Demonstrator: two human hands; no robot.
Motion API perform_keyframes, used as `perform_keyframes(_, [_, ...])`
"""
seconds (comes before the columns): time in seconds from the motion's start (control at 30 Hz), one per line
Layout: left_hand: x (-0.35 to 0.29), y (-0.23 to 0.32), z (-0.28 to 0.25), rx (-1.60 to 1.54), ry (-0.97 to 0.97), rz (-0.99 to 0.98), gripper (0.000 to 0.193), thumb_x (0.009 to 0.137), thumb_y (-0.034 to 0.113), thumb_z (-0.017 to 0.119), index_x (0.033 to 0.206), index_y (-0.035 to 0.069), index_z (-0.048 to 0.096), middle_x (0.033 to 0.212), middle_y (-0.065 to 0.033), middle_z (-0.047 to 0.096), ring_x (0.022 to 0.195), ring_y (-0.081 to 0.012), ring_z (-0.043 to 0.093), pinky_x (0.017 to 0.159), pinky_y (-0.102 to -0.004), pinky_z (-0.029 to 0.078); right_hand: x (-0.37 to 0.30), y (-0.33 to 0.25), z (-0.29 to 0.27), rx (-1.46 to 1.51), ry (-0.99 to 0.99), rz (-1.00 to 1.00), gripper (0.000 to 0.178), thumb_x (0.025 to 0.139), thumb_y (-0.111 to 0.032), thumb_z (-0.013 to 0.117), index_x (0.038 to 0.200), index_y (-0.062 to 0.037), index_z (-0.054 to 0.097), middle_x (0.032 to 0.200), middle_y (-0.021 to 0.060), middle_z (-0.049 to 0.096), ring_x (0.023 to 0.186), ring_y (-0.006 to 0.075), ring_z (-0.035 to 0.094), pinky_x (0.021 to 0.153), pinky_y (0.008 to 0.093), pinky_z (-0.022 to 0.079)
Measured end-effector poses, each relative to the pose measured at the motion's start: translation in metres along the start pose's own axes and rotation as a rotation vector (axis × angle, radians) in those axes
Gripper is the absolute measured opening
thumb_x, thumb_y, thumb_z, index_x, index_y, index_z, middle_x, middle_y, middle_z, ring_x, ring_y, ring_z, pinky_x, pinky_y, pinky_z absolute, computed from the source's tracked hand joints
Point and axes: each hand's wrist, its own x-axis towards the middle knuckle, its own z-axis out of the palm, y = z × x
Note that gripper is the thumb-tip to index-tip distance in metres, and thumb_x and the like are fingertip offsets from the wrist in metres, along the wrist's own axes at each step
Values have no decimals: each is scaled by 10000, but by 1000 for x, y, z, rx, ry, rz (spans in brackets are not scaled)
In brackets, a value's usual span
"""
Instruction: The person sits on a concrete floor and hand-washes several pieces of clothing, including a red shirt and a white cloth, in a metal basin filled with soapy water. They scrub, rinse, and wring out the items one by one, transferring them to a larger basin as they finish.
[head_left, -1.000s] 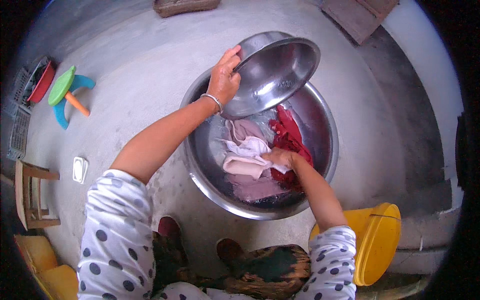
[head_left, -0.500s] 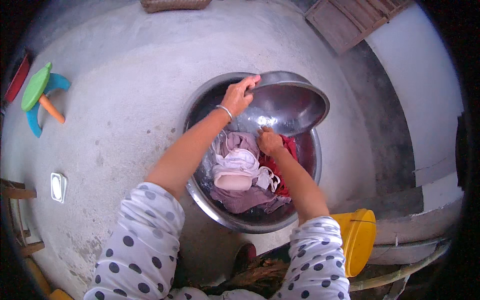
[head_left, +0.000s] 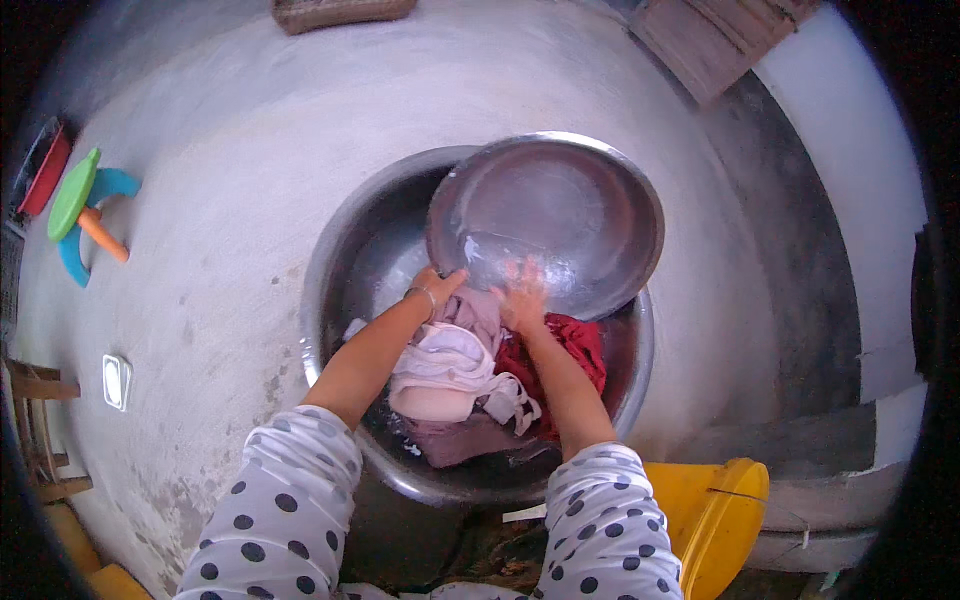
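Note:
A small metal basin (head_left: pixel 560 200) leans over the far right of a large metal basin (head_left: pixel 335 250), tilted so that its inside faces me. My left hand (head_left: pixel 437 287) is closed on the small basin's near left rim, its fingers partly hidden. Inside, my right hand (head_left: pixel 523 297) lies against the small basin's lower wall, fingers spread and slightly blurred. Below my hands, the large basin holds a pale pink padded bra (head_left: pixel 435 385), mauve cloth (head_left: pixel 460 442) and dark red cloth (head_left: pixel 575 350).
A yellow bucket (head_left: pixel 735 525) stands at the near right. On the concrete floor to the left are a small white-rimmed tray (head_left: pixel 116 383) and a green, blue and orange stool (head_left: pixel 75 195). Farther out sits a red basin (head_left: pixel 47 175). A woven basket (head_left: pixel 340 12) lies at the far edge.
My left hand has moved from the small basin's far left rim down to its near left rim. The small basin now shows more of its inside. My right hand's fingers have spread.

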Motion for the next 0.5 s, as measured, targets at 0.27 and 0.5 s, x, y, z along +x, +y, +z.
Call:
perform_keyframes(0.27, [2,67,-97,334,545,386,371,718,347,667,826,-2,606,770,-188,632,736,-313,624,651,-404,462,-22,16,-25,53,25,-421,510,866,-320,430,1331,-128,347,1381,143,310,1280,331,263,1055,481,178])
perform_keyframes(0.5, [-34,54,-39,-139,779,531,471,700,263,705,1007,-13,478,936,-196,571,874,-329,556,782,-399,421,-28,5,8,48,315,-102,461,845,-318,467,1268,-137,440,1308,142,398,1250,322,306,1037,542,151])
